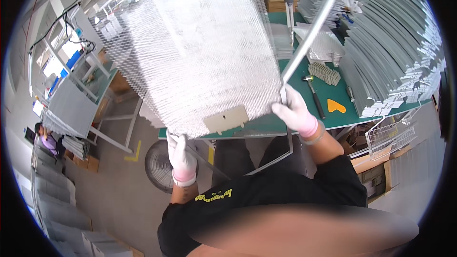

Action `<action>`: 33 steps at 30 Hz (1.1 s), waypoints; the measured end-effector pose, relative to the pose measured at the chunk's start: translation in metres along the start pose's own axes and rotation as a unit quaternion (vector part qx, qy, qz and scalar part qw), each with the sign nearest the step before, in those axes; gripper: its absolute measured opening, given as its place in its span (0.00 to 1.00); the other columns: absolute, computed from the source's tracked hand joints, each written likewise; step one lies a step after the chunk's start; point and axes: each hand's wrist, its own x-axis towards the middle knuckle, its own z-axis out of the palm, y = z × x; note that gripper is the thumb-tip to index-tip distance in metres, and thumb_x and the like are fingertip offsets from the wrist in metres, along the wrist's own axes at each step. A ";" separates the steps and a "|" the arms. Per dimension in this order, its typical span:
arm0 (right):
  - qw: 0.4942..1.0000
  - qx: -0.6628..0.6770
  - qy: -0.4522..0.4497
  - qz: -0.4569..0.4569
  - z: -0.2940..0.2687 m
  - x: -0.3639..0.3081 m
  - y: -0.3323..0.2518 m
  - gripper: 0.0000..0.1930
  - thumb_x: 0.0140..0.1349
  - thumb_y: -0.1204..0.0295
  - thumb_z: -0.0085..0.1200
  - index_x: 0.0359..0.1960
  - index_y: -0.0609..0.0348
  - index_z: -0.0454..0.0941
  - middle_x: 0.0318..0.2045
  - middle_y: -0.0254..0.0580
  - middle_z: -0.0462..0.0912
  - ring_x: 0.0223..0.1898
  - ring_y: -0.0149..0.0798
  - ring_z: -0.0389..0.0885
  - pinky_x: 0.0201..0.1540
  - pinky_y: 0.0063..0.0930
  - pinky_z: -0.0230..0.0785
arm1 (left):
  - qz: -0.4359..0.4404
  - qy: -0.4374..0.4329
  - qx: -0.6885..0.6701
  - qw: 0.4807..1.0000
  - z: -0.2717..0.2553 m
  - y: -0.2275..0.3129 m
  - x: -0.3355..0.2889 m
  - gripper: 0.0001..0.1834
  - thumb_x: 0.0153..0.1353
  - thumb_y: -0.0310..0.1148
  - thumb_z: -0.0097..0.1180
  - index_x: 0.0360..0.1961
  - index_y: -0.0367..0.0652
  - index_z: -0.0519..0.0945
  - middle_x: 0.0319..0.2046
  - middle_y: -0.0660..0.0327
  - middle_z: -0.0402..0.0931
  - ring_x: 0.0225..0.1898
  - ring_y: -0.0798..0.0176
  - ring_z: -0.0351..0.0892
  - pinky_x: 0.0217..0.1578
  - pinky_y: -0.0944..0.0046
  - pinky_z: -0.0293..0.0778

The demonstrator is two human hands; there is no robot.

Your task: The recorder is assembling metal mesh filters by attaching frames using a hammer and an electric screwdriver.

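Observation:
A large silvery-white mesh panel (204, 52) is held up at a tilt in front of me, over the bench's near edge. My left hand (181, 159), in a white glove, is closed on its lower left corner. The gloved right hand (297, 112) is closed at the lower right corner, where the mesh meets a thin metal frame. A bright silver bar (316, 28) slants up from beside that hand; a thinner strip (289, 140) runs down below it. Near the panel's lower edge sits a beige plate (226, 119) with small tabs.
On the green bench (352, 116) lie a hammer (314, 95), an orange scraper (336, 106) and a ribbed beige piece (324, 73). A powered screwdriver (288, 4) hangs above. Stacked grey strips (390, 43) rise at right, over a wire basket (392, 135). A floor fan (158, 166) stands below left.

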 end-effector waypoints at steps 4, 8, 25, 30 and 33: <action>0.990 0.014 0.138 -0.028 -0.022 0.040 -0.016 0.12 0.67 0.70 0.56 0.46 0.66 0.76 0.33 0.26 0.76 0.33 0.19 0.67 0.37 0.17 0.64 | 0.033 -0.091 0.000 0.995 0.033 -0.010 0.082 0.27 0.75 0.36 0.44 0.70 0.40 0.56 0.55 0.62 0.70 0.54 0.67 0.71 0.57 0.63 0.67; 0.968 -0.098 0.219 -0.071 -0.059 0.041 -0.006 0.10 0.68 0.68 0.57 0.39 0.63 0.77 0.28 0.24 0.75 0.31 0.19 0.66 0.35 0.18 0.64 | 0.064 -0.236 -0.046 0.968 0.078 -0.039 0.143 0.25 0.71 0.26 0.48 0.67 0.32 0.64 0.61 0.57 0.72 0.61 0.64 0.70 0.63 0.63 0.62; 0.935 -0.188 0.289 -0.088 -0.086 0.018 0.076 0.19 0.68 0.66 0.56 0.55 0.65 0.73 0.40 0.35 0.82 0.39 0.25 0.76 0.46 0.24 0.71 | 0.063 -0.174 0.131 0.974 0.082 -0.142 0.143 0.19 0.65 0.23 0.55 0.57 0.32 0.72 0.48 0.59 0.79 0.47 0.70 0.76 0.51 0.68 0.70; 0.945 -0.170 0.276 -0.046 -0.085 0.017 0.087 0.17 0.68 0.68 0.55 0.53 0.67 0.73 0.38 0.37 0.82 0.38 0.28 0.78 0.45 0.27 0.72 | 0.045 -0.183 0.145 0.971 0.066 -0.156 0.143 0.15 0.65 0.23 0.55 0.52 0.33 0.73 0.42 0.62 0.79 0.40 0.72 0.76 0.44 0.69 0.73; 0.935 -0.260 0.242 0.014 -0.093 -0.006 0.117 0.17 0.65 0.72 0.54 0.53 0.67 0.73 0.35 0.45 0.82 0.36 0.34 0.80 0.44 0.29 0.73 | -0.030 -0.185 0.158 0.969 0.049 -0.190 0.123 0.12 0.65 0.23 0.56 0.48 0.34 0.75 0.36 0.65 0.80 0.33 0.75 0.75 0.34 0.71 0.73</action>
